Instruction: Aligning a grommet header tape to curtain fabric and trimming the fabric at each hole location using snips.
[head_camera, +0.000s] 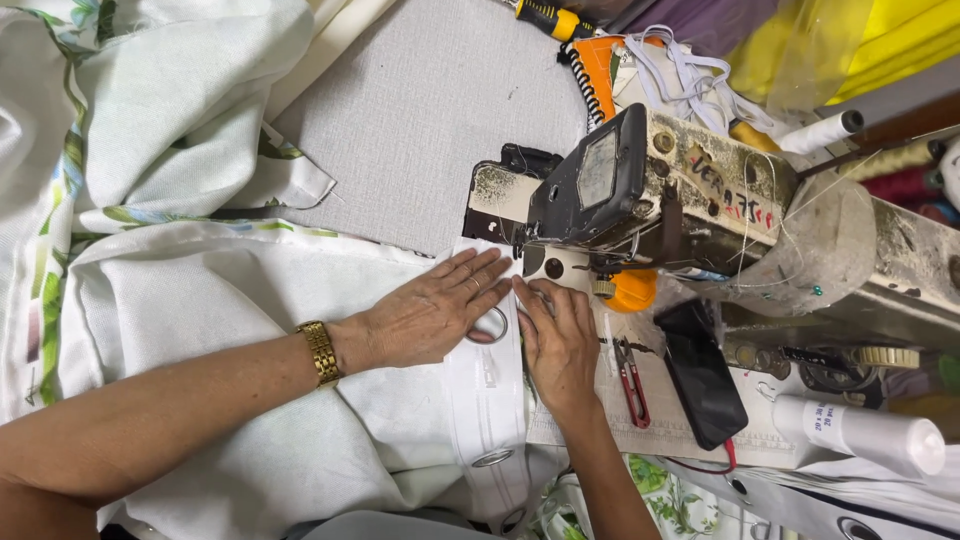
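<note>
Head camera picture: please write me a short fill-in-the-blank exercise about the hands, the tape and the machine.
1. Both hands press flat on a white eyelet tape in front of the sewing ____.
2. The left hand has a gold ____ at its wrist.
3. Red thread snips lie to the ____ of the right hand.

Missing words: machine; watch; right

Two hands lie flat on the cloth: the left hand (432, 310) and the right hand (558, 340), fingertips nearly meeting. One gold watch (321, 352) sits on the left wrist. Two metal rings show in one white tape (487, 400): one ring (489, 326) just under the left fingers, another ring (492, 458) well below them. One sewing machine (660, 195) stands just beyond the fingertips. Right of the right fingers lie one pair of red snips (631, 378) and one black phone (700, 374).
</note>
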